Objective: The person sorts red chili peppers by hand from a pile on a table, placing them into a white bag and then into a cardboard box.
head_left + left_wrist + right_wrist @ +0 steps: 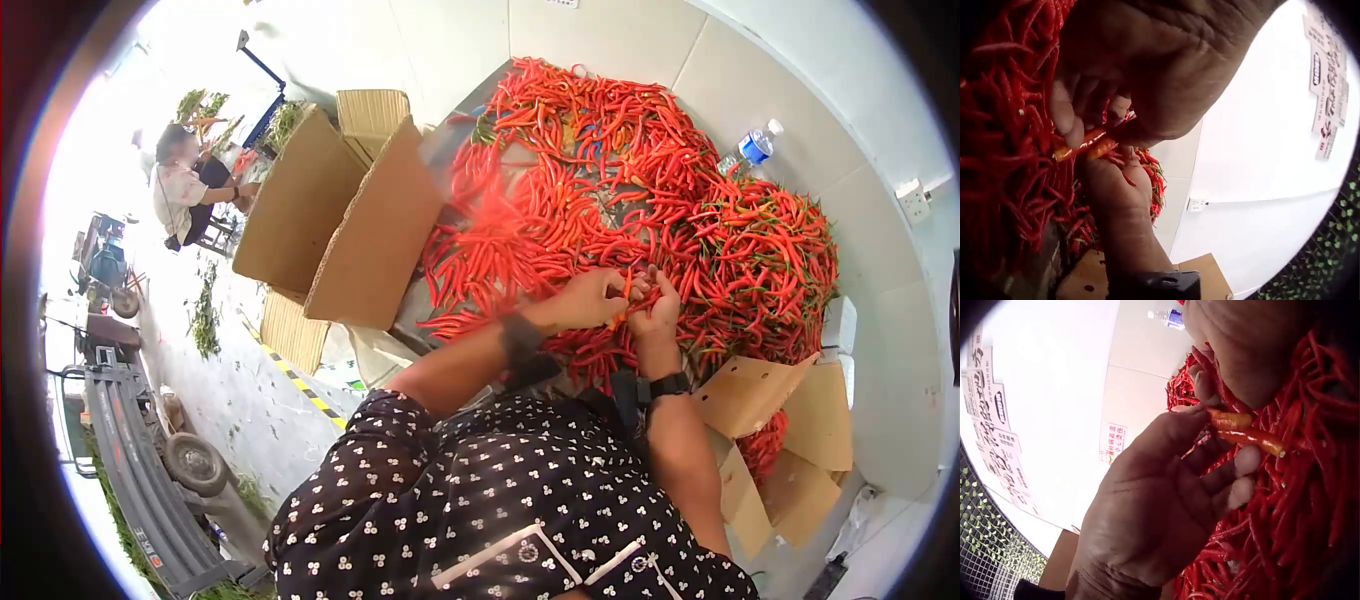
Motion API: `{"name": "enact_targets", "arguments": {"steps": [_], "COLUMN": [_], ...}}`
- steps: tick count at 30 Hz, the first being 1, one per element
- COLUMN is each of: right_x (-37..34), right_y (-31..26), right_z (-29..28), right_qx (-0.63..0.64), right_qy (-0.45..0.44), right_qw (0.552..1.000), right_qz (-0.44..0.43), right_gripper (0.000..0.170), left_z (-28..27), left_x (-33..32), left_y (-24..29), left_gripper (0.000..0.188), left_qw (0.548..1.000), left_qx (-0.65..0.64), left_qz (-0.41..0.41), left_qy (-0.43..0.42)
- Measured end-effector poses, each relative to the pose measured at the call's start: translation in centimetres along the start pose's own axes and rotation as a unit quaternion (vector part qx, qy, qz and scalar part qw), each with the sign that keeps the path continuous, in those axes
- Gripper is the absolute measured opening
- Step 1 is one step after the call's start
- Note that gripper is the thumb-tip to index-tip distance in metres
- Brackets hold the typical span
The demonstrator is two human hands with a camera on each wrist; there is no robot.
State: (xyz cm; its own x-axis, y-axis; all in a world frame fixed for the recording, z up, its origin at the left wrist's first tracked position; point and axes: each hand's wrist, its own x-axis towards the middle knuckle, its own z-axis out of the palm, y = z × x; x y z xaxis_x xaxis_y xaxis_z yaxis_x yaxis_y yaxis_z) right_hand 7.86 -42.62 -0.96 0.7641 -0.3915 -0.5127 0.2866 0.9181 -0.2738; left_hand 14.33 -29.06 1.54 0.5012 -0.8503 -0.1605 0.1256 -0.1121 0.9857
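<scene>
My left hand [585, 300] pinches two orange-red chili peppers [1250, 434] between thumb and fingers, their pale tips pointing outward. Right beside it, my right hand [655, 312] is palm up with its fingers curled around a few red chilies [1124, 164]. In the right wrist view the left hand [1147, 500] fills the middle, and the right hand [1247, 344] comes in from the top. Both hands are close over a wide heap of red chilies [560, 230]. Chilies with green stems [760, 240] are piled at the right.
An open carton [820, 415] with red chilies inside stands at my right. Large cardboard boxes [375, 230] stand on the left. A plastic bottle [752, 150] lies by the tiled wall. Further left are a seated person [185, 190] and a grey cart [140, 450].
</scene>
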Motion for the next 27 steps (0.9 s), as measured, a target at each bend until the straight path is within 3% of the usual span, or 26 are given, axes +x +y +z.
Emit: {"name": "enact_targets", "arguments": {"steps": [2,5,7,8,10,11,13,15,16,18,19,21,25,27], "right_x": [1.6,1.5,-0.6,-0.2,0.0,0.2,-0.9,-0.8,-0.3,0.4,0.5,0.6,0.4,0.2], "right_y": [0.0,0.6,1.4,1.5,2.2,2.6,2.7,2.3,1.7,1.0,0.8,0.7,0.8,0.7], "right_z": [-1.7,-1.0,1.0,0.1,-0.3,-0.3,1.0,0.5,-0.6,-2.4,-2.8,-3.4,-3.4,-3.4], "right_qx": [-0.009,-0.076,-0.110,-0.110,-0.109,-0.088,-0.112,-0.133,-0.185,-0.235,-0.244,-0.253,-0.262,-0.273], "right_qy": [-0.018,0.051,0.044,0.045,-0.069,-0.024,-0.011,0.003,-0.032,-0.065,-0.068,-0.070,-0.054,-0.058], "right_qw": [1.000,0.994,0.993,0.993,0.985,0.988,0.987,0.986,0.978,0.966,0.963,0.961,0.960,0.957], "right_qz": [-0.004,-0.064,-0.016,-0.016,0.111,0.126,0.115,0.101,0.093,0.083,0.088,0.092,0.087,0.085], "right_gripper": [0.016,0.017,0.020,0.020,0.024,0.025,0.025,0.025,0.025,0.026,0.026,0.027,0.031,0.033], "left_z": [0.6,0.4,0.4,0.4,0.2,0.0,-0.6,-1.5,-2.5,-5.0,-6.1,-7.6,-8.2,-8.0], "left_x": [0.6,1.2,1.4,1.6,1.6,1.6,1.5,1.6,1.9,2.9,3.3,3.8,3.5,3.6], "left_y": [-0.8,-2.2,-2.3,-2.4,-1.7,-1.4,-0.6,0.0,-0.3,-1.6,-2.5,-3.7,-4.1,-3.2], "left_gripper": [0.014,0.012,0.011,0.011,0.011,0.011,0.011,0.012,0.012,0.015,0.015,0.019,0.021,0.022], "left_qw": [1.000,0.996,0.992,0.980,0.962,0.958,0.952,0.962,0.963,0.897,0.897,0.822,0.797,0.806], "left_qx": [0.011,0.054,0.084,0.129,0.172,0.206,0.239,0.187,0.187,0.323,0.323,0.487,0.535,0.541], "left_qz": [0.015,0.042,0.053,0.103,0.151,0.153,0.155,0.123,0.123,0.183,0.183,0.075,0.074,-0.013], "left_qy": [0.015,0.055,0.081,0.114,0.147,0.130,0.111,0.156,0.152,0.242,0.240,0.287,0.271,0.240]}}
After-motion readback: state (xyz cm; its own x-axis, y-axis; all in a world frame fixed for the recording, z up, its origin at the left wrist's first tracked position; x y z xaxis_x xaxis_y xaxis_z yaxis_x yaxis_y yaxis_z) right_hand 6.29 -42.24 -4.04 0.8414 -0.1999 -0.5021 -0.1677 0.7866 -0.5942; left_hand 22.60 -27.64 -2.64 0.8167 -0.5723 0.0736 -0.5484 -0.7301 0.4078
